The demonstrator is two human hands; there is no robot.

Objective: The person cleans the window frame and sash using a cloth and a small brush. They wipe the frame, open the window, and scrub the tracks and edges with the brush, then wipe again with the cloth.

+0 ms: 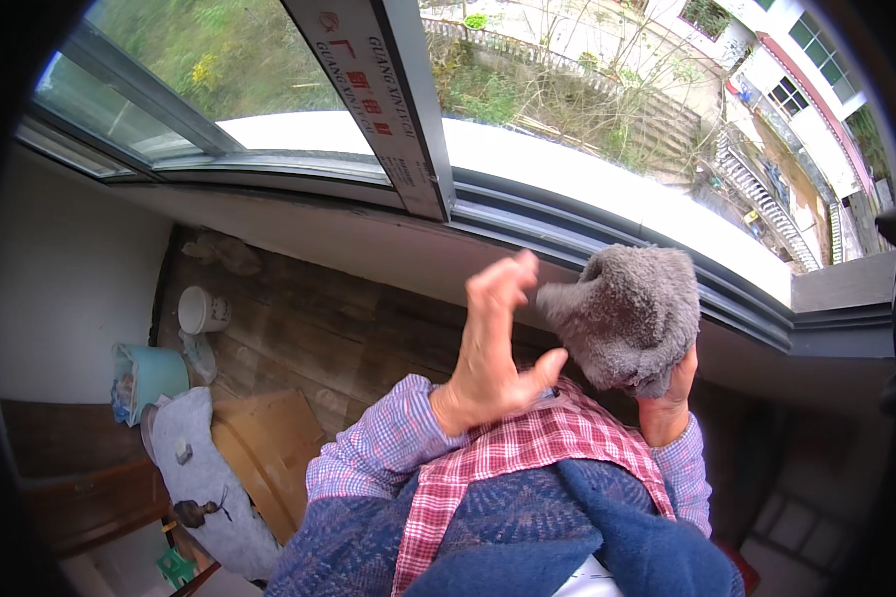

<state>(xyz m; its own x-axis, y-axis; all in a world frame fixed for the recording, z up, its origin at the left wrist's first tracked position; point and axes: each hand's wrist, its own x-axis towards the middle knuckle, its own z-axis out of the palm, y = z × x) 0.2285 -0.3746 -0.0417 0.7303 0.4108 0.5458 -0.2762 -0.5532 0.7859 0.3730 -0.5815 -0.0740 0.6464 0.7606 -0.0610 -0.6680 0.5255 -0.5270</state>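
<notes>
My right hand (670, 399) holds a grey fluffy cloth (631, 321) from below, and the bunched fabric hides most of its fingers. The cloth is in front of the metal window track (537, 227); whether it touches the track I cannot tell. To the left of the cloth, my left hand (493, 347) is raised with nothing in it, thumb and fingers apart and slightly blurred. Behind both hands, the sliding window frame (388, 112) bears printed writing on a protective film. The window is slid aside over the right part of the track.
A white bucket (203, 310) and a light-blue bin (149, 380) stand on the dark plank floor (328, 313) at left. Nearer me are a cardboard sheet (265, 448) and a grey cloth-covered surface (201, 477) with small objects on it. A white ledge (567, 160) runs outside the window.
</notes>
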